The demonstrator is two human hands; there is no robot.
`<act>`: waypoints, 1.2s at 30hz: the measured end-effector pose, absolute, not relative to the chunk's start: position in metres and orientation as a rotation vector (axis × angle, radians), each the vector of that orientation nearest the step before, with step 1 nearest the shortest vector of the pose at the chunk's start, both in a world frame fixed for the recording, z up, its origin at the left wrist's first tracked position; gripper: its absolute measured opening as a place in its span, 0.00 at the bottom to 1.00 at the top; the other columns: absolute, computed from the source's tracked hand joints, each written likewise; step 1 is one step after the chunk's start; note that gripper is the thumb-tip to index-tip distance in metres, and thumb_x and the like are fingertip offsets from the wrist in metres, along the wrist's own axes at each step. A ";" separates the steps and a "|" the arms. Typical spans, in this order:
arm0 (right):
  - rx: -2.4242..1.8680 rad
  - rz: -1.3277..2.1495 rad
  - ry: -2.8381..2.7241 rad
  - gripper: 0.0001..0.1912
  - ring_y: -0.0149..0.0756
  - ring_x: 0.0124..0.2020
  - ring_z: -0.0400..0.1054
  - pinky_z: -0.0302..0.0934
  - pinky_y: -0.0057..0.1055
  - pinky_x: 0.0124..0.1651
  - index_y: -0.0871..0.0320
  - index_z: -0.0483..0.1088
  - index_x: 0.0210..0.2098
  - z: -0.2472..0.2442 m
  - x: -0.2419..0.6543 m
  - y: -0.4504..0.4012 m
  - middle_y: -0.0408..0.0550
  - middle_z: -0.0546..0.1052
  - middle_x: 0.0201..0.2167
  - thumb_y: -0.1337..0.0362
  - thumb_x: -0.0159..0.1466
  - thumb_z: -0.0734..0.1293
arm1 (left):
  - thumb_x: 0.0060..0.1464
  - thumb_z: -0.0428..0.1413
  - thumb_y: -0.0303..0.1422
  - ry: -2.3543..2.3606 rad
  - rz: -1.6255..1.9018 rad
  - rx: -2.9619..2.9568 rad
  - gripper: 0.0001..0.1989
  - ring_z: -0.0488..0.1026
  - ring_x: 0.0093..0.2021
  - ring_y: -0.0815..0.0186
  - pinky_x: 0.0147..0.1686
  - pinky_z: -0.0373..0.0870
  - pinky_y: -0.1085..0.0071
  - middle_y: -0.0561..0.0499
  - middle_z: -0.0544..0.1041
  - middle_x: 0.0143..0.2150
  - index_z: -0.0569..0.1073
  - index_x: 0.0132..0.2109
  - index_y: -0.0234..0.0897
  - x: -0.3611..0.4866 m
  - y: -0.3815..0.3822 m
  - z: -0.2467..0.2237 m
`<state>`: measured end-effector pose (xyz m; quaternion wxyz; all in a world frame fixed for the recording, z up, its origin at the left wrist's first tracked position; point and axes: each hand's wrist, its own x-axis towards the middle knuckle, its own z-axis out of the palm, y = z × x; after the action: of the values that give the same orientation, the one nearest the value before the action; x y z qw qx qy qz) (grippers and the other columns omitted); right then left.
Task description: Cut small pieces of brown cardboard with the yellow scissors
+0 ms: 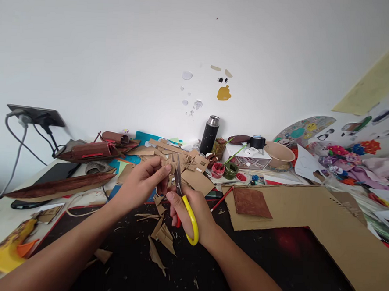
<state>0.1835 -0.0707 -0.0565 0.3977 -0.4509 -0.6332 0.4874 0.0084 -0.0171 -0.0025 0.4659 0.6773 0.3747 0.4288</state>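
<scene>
In the middle of the head view, my right hand (199, 211) is closed around a pair of scissors (178, 182) with yellow and red handles. The blades point up and away from me. Just left of them, my left hand (142, 182) pinches a small piece of cardboard (172, 167) beside the blades. My fingers hide part of it, and I cannot tell whether the blades touch it. Cardboard scraps (165, 240) lie below my hands on the black mat (134, 269). Behind them is a heap of cut cardboard (154, 149).
A large cardboard sheet (296, 200) carries a brown-painted square (252, 202) on the right. Paint jars (218, 170) and a black thermos (210, 135) stand near the wall. Brown-painted cardboard boat shapes (88, 150) lie left, beyond a yellow glue gun (3, 256).
</scene>
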 end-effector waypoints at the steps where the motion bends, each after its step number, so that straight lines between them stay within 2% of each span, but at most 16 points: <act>1: -1.150 1.229 -1.616 0.24 0.29 0.18 0.70 0.62 0.23 0.23 0.55 0.70 0.45 -0.056 0.184 -0.071 0.39 0.74 0.24 0.39 0.74 0.64 | 0.65 0.58 0.49 0.923 1.054 1.665 0.21 0.72 0.24 0.67 0.26 0.71 0.70 0.55 0.73 0.24 0.69 0.31 0.39 0.008 -0.017 -0.003; 7: -1.175 1.215 -1.629 0.22 0.30 0.19 0.72 0.63 0.23 0.23 0.55 0.69 0.42 -0.056 0.183 -0.070 0.39 0.74 0.24 0.41 0.74 0.65 | 0.65 0.58 0.49 0.927 1.059 1.663 0.21 0.72 0.24 0.67 0.26 0.71 0.71 0.54 0.73 0.24 0.69 0.31 0.39 0.009 -0.017 -0.005; 25: -1.181 1.209 -1.630 0.23 0.31 0.19 0.72 0.63 0.24 0.23 0.56 0.70 0.43 -0.056 0.182 -0.070 0.40 0.75 0.23 0.41 0.74 0.64 | 0.64 0.59 0.48 0.934 1.080 1.667 0.20 0.71 0.23 0.67 0.25 0.70 0.70 0.54 0.74 0.23 0.69 0.30 0.39 0.010 -0.019 -0.003; 32: -1.184 1.201 -1.654 0.23 0.32 0.19 0.72 0.62 0.24 0.24 0.56 0.70 0.40 -0.050 0.183 -0.071 0.40 0.74 0.22 0.41 0.73 0.66 | 0.65 0.58 0.47 0.935 1.087 1.669 0.20 0.71 0.24 0.67 0.26 0.71 0.71 0.54 0.74 0.24 0.69 0.30 0.39 0.010 -0.019 -0.004; 36: -1.187 1.207 -1.663 0.23 0.32 0.18 0.72 0.62 0.24 0.23 0.55 0.70 0.43 -0.050 0.184 -0.071 0.39 0.73 0.21 0.41 0.73 0.66 | 0.64 0.59 0.47 0.939 1.095 1.656 0.20 0.71 0.23 0.67 0.26 0.71 0.70 0.54 0.74 0.23 0.70 0.29 0.39 0.011 -0.019 -0.003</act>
<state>0.1838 -0.0707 -0.0496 0.3748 -0.4636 -0.6497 0.4717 0.0105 -0.0192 -0.0032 0.4555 0.6713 0.3805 0.4439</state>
